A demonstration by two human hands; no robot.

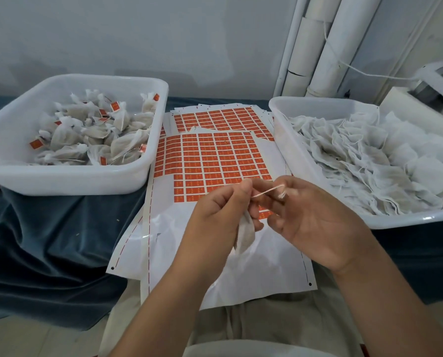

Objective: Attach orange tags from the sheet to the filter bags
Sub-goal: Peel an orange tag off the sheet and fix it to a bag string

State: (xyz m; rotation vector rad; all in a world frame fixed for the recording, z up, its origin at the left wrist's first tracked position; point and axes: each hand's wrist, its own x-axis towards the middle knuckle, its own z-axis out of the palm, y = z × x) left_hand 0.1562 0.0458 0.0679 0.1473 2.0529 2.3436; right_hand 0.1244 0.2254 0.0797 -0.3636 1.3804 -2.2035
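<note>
Two bare hands are meeting in the head view, above the near part of the white backing sheet of small orange rectangular tags [215, 155]. The left hand [219, 211] is curling its fingers round a small white mesh filter bag [246, 234], which is hanging below the thumb over the sheet's stripped near end, while thumb and forefinger are pinching one end of the bag's thin white string [266, 191]. The right hand [318, 225], palm facing left, is nipping the string's other end between curled fingertips, so the string is running nearly straight between the hands. By my reading, the person is drawing the string out ready for a tag; none is showing on it yet. The next move is likely calling for the right hand to let go, peel a tag from the nearest rows and fold it over the string's end. Tagged bags are lying in the white plastic tub at the left [73, 177], untagged ones in the white plastic tub at the right [408, 220].
</note>
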